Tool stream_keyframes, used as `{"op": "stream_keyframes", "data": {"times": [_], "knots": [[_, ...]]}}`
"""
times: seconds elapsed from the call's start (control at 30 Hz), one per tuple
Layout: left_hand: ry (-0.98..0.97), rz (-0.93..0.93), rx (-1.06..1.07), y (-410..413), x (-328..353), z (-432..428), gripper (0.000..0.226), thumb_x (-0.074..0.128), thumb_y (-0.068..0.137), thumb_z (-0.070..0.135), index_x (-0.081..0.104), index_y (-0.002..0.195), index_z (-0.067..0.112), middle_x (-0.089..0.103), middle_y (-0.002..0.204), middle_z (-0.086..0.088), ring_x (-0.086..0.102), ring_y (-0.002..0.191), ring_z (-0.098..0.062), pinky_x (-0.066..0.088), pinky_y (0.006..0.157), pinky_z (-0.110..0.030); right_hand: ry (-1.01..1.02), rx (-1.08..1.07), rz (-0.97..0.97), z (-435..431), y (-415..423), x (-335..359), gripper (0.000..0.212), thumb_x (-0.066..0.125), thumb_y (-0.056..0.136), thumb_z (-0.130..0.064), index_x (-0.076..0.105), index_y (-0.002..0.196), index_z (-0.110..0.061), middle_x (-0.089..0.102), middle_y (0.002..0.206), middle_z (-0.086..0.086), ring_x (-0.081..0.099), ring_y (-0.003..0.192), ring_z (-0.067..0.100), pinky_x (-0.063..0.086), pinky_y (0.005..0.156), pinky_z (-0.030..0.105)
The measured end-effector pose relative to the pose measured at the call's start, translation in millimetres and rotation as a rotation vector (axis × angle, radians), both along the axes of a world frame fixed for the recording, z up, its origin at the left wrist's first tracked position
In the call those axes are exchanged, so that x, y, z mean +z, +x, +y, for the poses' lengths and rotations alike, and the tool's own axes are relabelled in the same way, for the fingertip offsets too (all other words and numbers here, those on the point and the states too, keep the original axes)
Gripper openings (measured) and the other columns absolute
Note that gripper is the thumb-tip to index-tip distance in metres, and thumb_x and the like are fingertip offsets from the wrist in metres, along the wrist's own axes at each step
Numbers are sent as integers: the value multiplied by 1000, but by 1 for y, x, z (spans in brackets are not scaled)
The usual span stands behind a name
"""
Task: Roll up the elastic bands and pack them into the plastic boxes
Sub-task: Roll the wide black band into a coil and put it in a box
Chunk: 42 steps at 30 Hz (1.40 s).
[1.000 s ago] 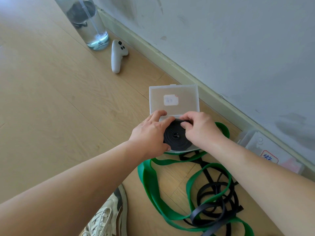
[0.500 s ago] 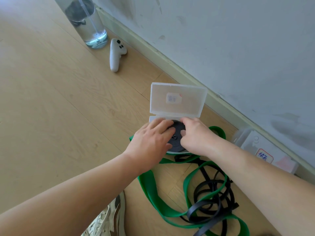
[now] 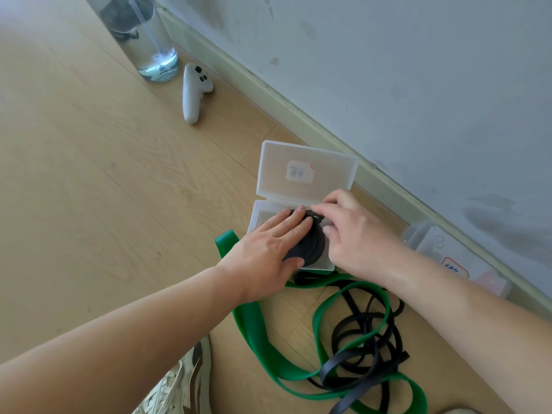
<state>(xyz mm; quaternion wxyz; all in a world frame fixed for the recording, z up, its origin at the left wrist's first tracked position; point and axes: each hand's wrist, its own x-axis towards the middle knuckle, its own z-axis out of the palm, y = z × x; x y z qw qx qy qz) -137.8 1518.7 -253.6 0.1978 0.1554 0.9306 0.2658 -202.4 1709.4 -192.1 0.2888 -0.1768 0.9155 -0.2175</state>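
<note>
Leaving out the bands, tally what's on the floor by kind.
Boxes: 2 (open box, right box)
Controller: 1
Bottle: 1
Shoe: 1
Total: 5

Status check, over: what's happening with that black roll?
Left hand flat, pressing black roll into open box. Right hand pinching roll's edge. Loose green band and black band on floor beside box.

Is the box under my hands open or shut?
Open: the plastic box has its lid raised behind the base; left hand presses, right hand grips the rolled black band inside.
</note>
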Motion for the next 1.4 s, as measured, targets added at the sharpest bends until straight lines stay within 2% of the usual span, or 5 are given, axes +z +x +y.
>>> {"op": "stream_keyframes", "data": {"times": [0.37,0.63,0.97,1.2,1.4], "knots": [[-41,42,41,1,-2,0,86,59,96,54,21,164,17,21,166,2,23,153,-17,24,125,-29,69,44,273,-3,-1,-42,16,56,99,-14,71,93,-10,57,88,6,59,75,33,52,60,39],[-62,-3,28,-10,3,4,93,63,90,53,14,164,27,17,166,11,18,154,-13,37,118,-32,90,97,371,1,3,-42,28,70,79,2,78,98,-16,62,74,3,61,67,32,46,52,30],[-139,29,-60,-21,8,0,90,59,90,61,17,164,32,17,170,14,23,154,-10,27,119,-30,133,69,255,6,21,-44,52,50,97,-18,49,149,-24,53,136,-5,68,91,31,48,65,33],[-197,-7,-90,-44,13,7,82,70,72,59,40,145,35,58,134,17,56,125,-13,39,92,-31,115,5,135,3,18,-43,50,48,89,-12,50,137,-28,56,123,-9,64,102,27,55,77,39],[-122,-56,-85,-34,11,5,77,69,80,50,39,148,29,52,143,16,49,133,-11,44,99,-32,150,12,160,0,23,-47,42,48,96,-20,49,138,-27,53,129,-8,65,97,26,56,74,39]]}}
